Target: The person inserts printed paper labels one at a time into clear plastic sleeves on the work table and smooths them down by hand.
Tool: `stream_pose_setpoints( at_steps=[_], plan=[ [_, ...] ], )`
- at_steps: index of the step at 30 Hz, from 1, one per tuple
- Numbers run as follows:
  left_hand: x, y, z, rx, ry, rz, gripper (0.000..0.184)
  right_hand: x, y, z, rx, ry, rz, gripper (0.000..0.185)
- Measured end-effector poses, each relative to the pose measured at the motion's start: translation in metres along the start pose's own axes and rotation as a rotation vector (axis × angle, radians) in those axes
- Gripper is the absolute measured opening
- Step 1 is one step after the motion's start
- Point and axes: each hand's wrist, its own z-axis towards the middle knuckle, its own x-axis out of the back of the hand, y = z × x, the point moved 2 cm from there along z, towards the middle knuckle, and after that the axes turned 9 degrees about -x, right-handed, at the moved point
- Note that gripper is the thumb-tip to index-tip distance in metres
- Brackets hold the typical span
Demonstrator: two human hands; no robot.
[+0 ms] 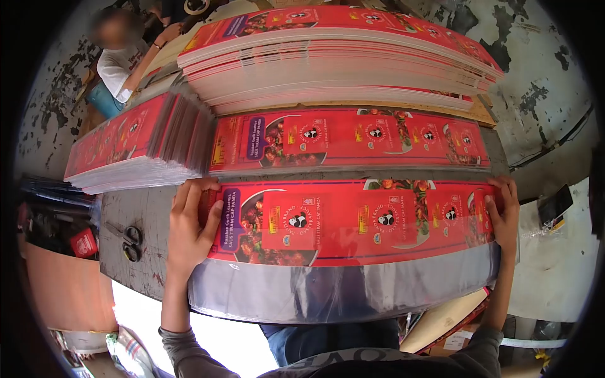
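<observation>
A long red printed sheet (340, 246) with panda labels and food pictures lies across the table in front of me. Clear plastic (353, 286) shows along its near side and hangs over the table's front edge; whether it is a sleeve or a loose sheet I cannot tell. My left hand (192, 220) grips the left end, thumb on top and fingers curled at the far corner. At the opposite end, my right hand (502, 211) holds the right edge with its thumb on the print. Scissors (129, 239) lie left of my left hand.
Behind the sheet lies a plastic-covered row of similar red prints (346, 142). A tall stack of prints (340, 63) stands at the back, and another plastic-covered stack (135, 145) is on the left. A person (123, 63) is at the far left. A dark phone-like object (556, 206) lies right.
</observation>
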Motion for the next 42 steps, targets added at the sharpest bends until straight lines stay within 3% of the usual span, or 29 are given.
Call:
stream_pose_setpoints(
  at_steps=[24,34,36,38,39,42],
  plan=[
    [-0.002,-0.002,-0.001,0.077,-0.005,-0.078,0.023,-0.004,0.012,0.000,-0.089,-0.062,0.093,0.029],
    [0.000,-0.001,0.000,-0.003,-0.010,-0.054,0.022,-0.004,0.001,-0.005,-0.101,-0.005,-0.013,0.027],
    [0.000,-0.001,0.000,0.029,-0.028,-0.057,0.021,-0.004,-0.003,-0.010,-0.115,-0.019,-0.065,0.031],
    [-0.002,-0.001,-0.001,0.004,-0.010,-0.059,0.021,-0.009,-0.021,-0.015,0.026,0.053,-0.449,0.042],
    [-0.001,-0.002,-0.001,-0.014,0.004,-0.051,0.020,-0.008,-0.031,-0.022,-0.018,-0.025,-0.474,0.059],
    [-0.001,-0.002,-0.002,-0.018,0.016,-0.062,0.020,-0.022,-0.084,-0.052,-0.019,-0.222,-0.250,0.085]
  ],
)
